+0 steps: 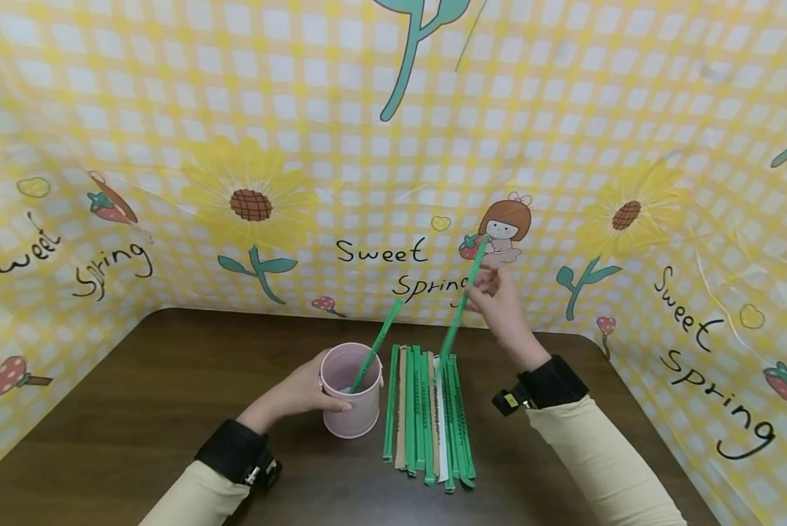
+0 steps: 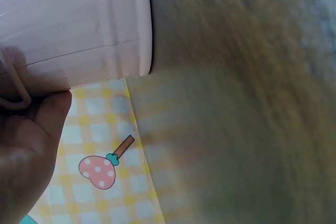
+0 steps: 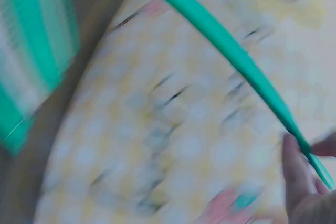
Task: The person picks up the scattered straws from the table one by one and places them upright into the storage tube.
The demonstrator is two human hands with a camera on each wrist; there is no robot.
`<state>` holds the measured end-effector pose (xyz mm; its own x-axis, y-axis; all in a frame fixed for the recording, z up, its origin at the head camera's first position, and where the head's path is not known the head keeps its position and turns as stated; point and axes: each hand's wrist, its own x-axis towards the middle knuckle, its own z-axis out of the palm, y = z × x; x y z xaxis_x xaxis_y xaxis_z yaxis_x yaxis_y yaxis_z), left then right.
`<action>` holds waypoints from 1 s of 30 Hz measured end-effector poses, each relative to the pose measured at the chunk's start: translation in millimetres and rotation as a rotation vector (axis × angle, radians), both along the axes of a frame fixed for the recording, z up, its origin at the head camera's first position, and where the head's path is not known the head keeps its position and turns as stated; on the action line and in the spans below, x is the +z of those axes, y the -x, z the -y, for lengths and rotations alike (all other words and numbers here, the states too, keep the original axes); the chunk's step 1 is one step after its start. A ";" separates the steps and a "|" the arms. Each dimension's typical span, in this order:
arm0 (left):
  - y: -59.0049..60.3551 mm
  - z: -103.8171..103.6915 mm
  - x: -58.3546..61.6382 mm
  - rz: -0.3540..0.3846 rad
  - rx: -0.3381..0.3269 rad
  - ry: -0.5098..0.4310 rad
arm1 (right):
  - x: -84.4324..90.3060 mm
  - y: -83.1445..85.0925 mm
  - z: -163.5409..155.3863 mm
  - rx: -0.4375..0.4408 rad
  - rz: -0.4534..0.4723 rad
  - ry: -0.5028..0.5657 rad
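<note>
A pink cup (image 1: 351, 398) stands on the dark wooden table (image 1: 137, 409), and my left hand (image 1: 301, 394) grips its side. One green wrapped straw (image 1: 375, 346) leans inside the cup. My right hand (image 1: 498, 296) pinches another green straw (image 1: 462, 299) near its top end, lifted at a slant above a row of several green, brown and white straws (image 1: 429, 413) lying right of the cup. The left wrist view shows the cup's pink wall (image 2: 79, 24) against my palm (image 2: 26, 150). The right wrist view is blurred, with the held straw (image 3: 226, 51) running to my fingertips (image 3: 296, 166).
A yellow checked cloth printed with sunflowers and "Sweet Spring" (image 1: 393, 146) walls in the table at the back and both sides. Bare tabletop lies to the left of the cup (image 1: 137, 387) and at the front.
</note>
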<state>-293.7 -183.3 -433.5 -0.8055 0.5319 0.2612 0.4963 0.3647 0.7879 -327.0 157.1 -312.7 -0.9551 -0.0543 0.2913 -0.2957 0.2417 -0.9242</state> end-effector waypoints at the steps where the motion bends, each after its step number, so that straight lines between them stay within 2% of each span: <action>1: -1.4 0.9 -0.1 0.002 0.011 0.006 | 8.0 -6.2 9.8 0.010 -0.038 0.099; 3: -3.4 2.3 -0.2 0.005 0.027 0.009 | 16.9 -18.1 29.7 0.033 -0.112 0.245; 5: -3.9 3.3 -0.7 0.010 0.031 0.003 | 16.9 -27.0 48.6 0.059 -0.183 0.313; 7: -2.6 2.9 -1.2 0.008 0.017 -0.010 | 9.5 -30.4 64.1 0.082 -0.240 0.302; 11: 1.1 0.3 -1.7 0.012 -0.017 -0.035 | -17.1 -28.2 83.1 0.105 -0.303 0.173; 14: 1.2 -0.2 -3.0 0.015 -0.007 -0.030 | -38.7 -25.0 91.9 0.110 -0.287 0.100; 20: -3.2 0.9 -4.9 0.014 0.017 -0.009 | -73.7 -24.4 104.5 0.127 -0.204 0.024; 30: -2.7 -1.9 -0.3 0.009 0.033 0.011 | -95.0 -25.5 111.7 0.157 -0.089 0.060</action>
